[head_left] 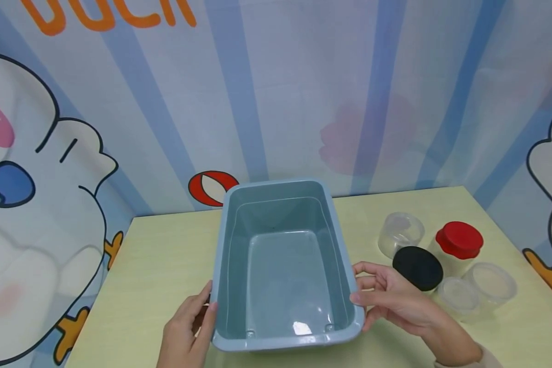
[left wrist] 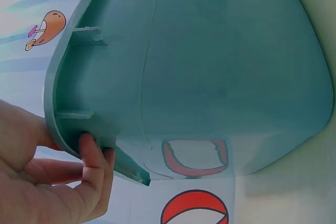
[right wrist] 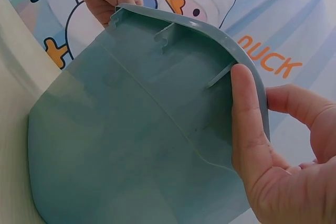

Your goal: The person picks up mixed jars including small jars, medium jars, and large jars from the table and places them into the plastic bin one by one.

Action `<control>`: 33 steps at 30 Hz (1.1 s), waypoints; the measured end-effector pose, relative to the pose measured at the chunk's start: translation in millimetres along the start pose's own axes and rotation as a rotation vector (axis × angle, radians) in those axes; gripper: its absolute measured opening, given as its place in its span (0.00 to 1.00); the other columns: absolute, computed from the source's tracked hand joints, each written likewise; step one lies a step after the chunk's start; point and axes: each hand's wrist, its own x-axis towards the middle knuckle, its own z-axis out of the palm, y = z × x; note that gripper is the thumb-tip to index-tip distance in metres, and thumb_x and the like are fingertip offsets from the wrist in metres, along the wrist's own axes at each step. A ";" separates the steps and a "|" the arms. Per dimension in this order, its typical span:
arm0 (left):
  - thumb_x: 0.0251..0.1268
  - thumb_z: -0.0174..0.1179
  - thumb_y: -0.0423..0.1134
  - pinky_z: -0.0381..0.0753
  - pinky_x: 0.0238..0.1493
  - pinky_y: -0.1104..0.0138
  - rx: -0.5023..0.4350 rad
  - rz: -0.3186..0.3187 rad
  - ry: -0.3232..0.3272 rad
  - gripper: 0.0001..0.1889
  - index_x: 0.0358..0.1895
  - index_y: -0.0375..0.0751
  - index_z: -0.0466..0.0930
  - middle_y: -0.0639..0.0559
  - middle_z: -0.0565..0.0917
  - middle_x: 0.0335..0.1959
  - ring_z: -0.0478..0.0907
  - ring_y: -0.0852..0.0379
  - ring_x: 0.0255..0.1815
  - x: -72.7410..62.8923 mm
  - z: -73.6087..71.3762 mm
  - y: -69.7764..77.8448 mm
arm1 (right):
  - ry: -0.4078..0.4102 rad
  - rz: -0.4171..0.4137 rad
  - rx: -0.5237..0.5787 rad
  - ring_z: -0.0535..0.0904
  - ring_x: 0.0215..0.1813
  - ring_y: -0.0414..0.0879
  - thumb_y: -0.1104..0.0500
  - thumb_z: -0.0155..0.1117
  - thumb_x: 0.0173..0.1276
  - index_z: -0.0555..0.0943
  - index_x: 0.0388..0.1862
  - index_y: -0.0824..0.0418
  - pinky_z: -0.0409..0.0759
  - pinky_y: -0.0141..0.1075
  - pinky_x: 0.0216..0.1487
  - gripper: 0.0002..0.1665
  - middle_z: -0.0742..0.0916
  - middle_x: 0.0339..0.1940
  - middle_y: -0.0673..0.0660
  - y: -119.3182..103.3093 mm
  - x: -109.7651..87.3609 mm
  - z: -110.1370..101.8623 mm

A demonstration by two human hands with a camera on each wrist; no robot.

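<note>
A blue-grey plastic basin stands in the middle of the table, its inside bare. My left hand grips the rim at the near left, thumb on the rim and fingers curled beneath it. In the left wrist view, the fingers tuck under the lip beside small moulded ribs. At the near right side, my right hand pinches the rim between thumb and fingers. The right wrist view shows the basin's outer wall and one finger against the underside of the lip.
Right of the basin are a clear tub, a red-lidded jar, a black-lidded container and two small clear-lidded tubs close together. The pale table meets a striped cartoon backdrop at its far edge.
</note>
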 end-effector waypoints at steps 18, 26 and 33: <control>0.76 0.56 0.37 0.84 0.47 0.64 -0.049 0.040 0.019 0.22 0.67 0.29 0.72 0.44 0.82 0.46 0.81 0.56 0.40 -2.7 9.8 5.1 | 0.013 0.005 0.015 0.88 0.42 0.53 0.73 0.50 0.76 0.70 0.60 0.66 0.86 0.42 0.37 0.16 0.87 0.51 0.64 -3.2 -11.0 -5.1; 0.74 0.58 0.35 0.85 0.45 0.64 -0.066 0.043 0.050 0.21 0.66 0.29 0.74 0.44 0.82 0.44 0.82 0.56 0.39 -5.8 13.2 5.6 | 0.001 0.005 0.002 0.88 0.42 0.51 0.72 0.49 0.77 0.70 0.60 0.65 0.86 0.40 0.37 0.16 0.87 0.51 0.63 -3.2 -13.5 -9.0; 0.74 0.58 0.35 0.85 0.44 0.65 -0.084 0.062 0.054 0.21 0.65 0.28 0.74 0.45 0.81 0.43 0.82 0.57 0.38 -7.2 15.8 6.1 | 0.027 0.025 -0.002 0.88 0.43 0.52 0.71 0.50 0.76 0.70 0.60 0.65 0.86 0.41 0.37 0.16 0.86 0.52 0.65 -4.2 -16.1 -9.5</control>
